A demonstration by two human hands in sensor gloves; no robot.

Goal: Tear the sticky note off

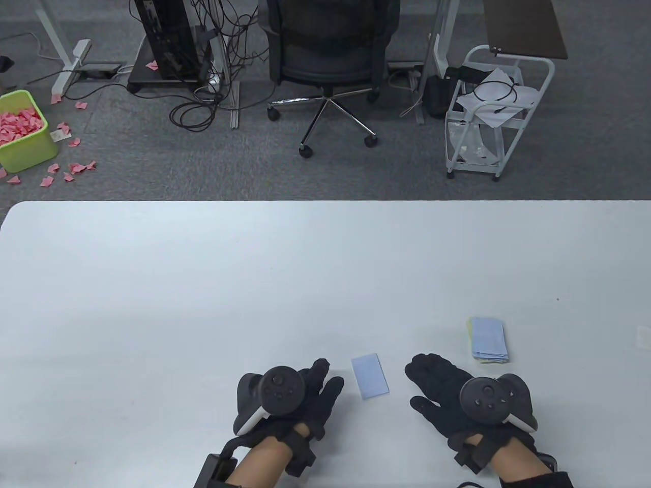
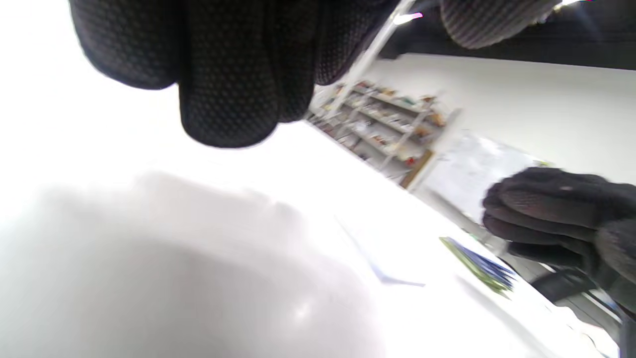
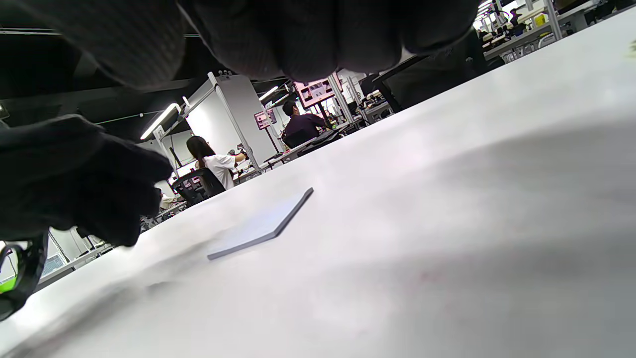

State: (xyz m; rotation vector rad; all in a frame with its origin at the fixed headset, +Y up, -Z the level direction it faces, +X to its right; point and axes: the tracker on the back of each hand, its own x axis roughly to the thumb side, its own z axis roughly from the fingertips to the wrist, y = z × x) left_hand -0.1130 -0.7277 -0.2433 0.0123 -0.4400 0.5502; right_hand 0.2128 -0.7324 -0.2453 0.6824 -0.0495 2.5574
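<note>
A thin pale blue sticky-note pad (image 1: 370, 376) lies flat on the white table (image 1: 203, 284) between my two hands. My left hand (image 1: 305, 391) is just left of it, palm down, fingers spread, holding nothing. My right hand (image 1: 437, 381) is just right of it, palm down and empty. Neither hand touches the pad. The right wrist view shows the pad (image 3: 266, 226) edge-on with my left hand (image 3: 74, 174) beyond it. The left wrist view shows the pad (image 2: 382, 258), overexposed, and my right hand (image 2: 556, 223).
A loose stack of blue and yellowish notes (image 1: 489, 339) lies right of my right hand, also in the left wrist view (image 2: 479, 268). On the floor beyond the table stand an office chair (image 1: 328, 56), a white cart (image 1: 491, 112) and a green bin (image 1: 23, 129) of pink notes.
</note>
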